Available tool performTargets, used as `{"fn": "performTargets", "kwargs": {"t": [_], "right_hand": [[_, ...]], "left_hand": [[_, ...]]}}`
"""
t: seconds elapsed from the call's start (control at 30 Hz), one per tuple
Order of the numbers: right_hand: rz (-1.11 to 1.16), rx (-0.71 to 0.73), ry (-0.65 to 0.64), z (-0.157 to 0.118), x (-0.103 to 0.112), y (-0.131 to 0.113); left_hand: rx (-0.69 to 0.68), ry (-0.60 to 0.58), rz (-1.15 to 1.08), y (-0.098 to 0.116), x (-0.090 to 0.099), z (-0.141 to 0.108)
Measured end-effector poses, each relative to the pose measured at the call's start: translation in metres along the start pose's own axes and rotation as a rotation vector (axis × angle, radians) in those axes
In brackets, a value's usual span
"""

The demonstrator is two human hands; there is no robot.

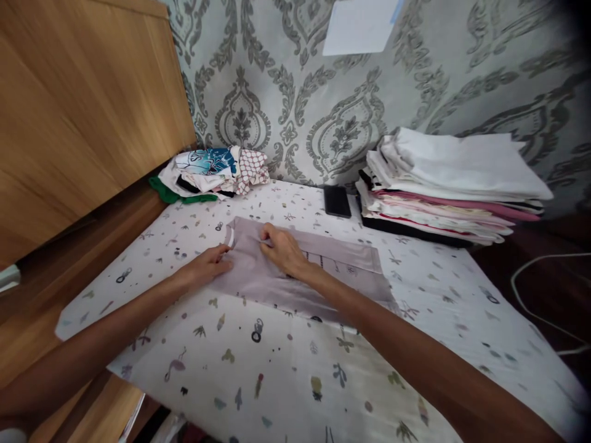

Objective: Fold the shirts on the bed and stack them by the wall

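A mauve-grey T-shirt (258,280) lies partly folded on a white printed cloth (286,363), its neckline at the left end and dark printing showing toward the right. At the shirt's left edge, beside the neckline, my left hand (205,266) pinches the fabric between thumb and fingers. My right hand (282,249) rests over the upper middle of the shirt, its fingers curled and closed on the cloth there. The right forearm crosses over the shirt and hides part of its lower right side.
Folded clothes (452,178) form a tall stack at the back right, beside a dark phone-like slab (337,201). A smaller clothes pile (217,172) sits at the back left near a wooden cabinet (87,111). A white cable (521,295) hangs at the right.
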State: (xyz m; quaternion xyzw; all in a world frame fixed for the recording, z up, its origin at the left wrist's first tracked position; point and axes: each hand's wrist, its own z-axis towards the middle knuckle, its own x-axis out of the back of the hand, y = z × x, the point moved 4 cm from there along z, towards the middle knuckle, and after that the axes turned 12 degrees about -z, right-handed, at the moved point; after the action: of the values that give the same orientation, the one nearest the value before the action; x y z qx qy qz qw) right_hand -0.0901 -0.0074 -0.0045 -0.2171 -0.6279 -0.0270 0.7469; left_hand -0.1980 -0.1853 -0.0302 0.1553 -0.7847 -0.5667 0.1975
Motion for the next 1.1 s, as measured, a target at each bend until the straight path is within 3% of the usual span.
{"fn": "performTargets", "kwargs": {"t": [0.1,0.2,0.43,0.6,0.73,0.83,0.93,1.1], "right_hand": [[-0.026,0.031,0.060,0.001,-0.004,0.004],[-0.110,0.048,0.021,0.003,-0.014,0.008],[-0.115,0.024,0.010,0.004,-0.016,0.012],[-0.041,-0.030,-0.059,0.003,-0.004,0.020],[0.039,-0.035,-0.118,0.003,0.004,0.029],[0.115,0.052,-0.203,0.003,0.003,0.034],[0.164,0.140,-0.235,0.003,0.001,0.038],[0.084,0.204,-0.119,-0.001,-0.001,0.040]], "left_hand": [[0.086,-0.052,-0.095,-0.007,0.001,-0.001],[0.130,-0.083,-0.124,-0.009,0.004,-0.004],[0.039,-0.078,0.090,0.005,0.018,-0.018],[0.047,0.013,0.202,0.018,0.025,-0.027],[-0.145,0.198,0.630,0.039,0.025,-0.035],[-0.302,0.241,0.838,0.050,0.009,-0.037],[-0.463,0.088,0.861,0.051,-0.022,-0.032],[-0.654,-0.173,0.804,0.031,-0.071,-0.016]]}}
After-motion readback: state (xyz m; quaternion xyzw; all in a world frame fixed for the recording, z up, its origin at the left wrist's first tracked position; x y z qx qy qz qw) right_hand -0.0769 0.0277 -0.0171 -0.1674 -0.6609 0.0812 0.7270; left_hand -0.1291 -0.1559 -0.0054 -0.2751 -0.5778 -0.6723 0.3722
